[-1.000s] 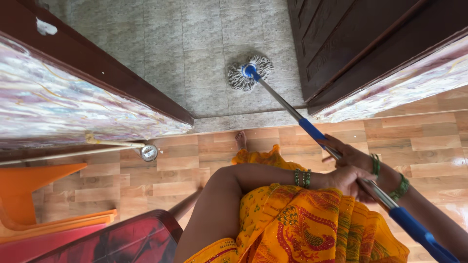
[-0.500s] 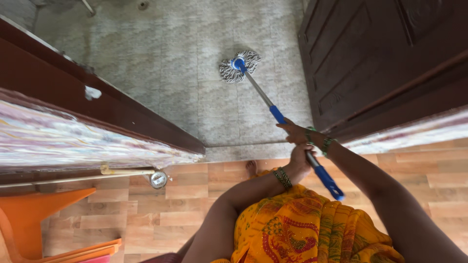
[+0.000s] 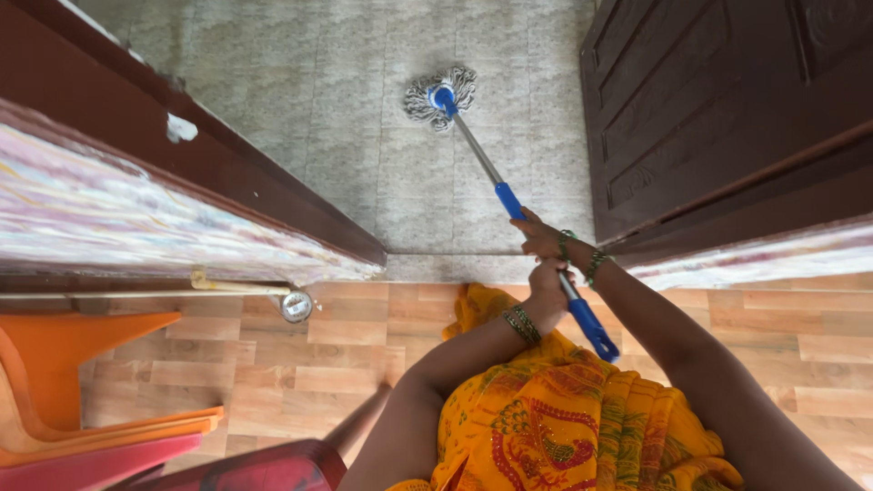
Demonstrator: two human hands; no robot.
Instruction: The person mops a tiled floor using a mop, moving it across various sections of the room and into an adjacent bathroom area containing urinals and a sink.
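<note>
- The person stands at a doorway and holds a mop with both hands; the mop handle [image 3: 482, 168] runs slanted from the hands away to the grey tiled floor [image 3: 346, 100] beyond them.
- The right hand [image 3: 544, 238] is the forward one. Its fingers are wrapped closed around the blue sleeve of the handle, I think to steer the direction of the stroke.
- The left hand [image 3: 549, 289] is just behind it, nearer to the body, also curled tight around the metal part of the handle. With two grips close together, one hand can push while the other guides.
- The blue end of the handle sticks out behind the left hand, over the orange patterned cloth [image 3: 564, 418] that the person wears.
- The mop head [image 3: 440, 94], with grey-white strings, lies flat on the tiles, far in front of both hands and spread around its blue hub. The low slant of the handle seems to keep the strings pressed on the floor.
- To the right of the hands there is a dark wooden door [image 3: 718, 109], standing open.
- To the left of the hands and nearer to the body, orange plastic chairs [image 3: 82, 382] stand on the wood-pattern floor [image 3: 346, 336], well apart from the mop.
</note>
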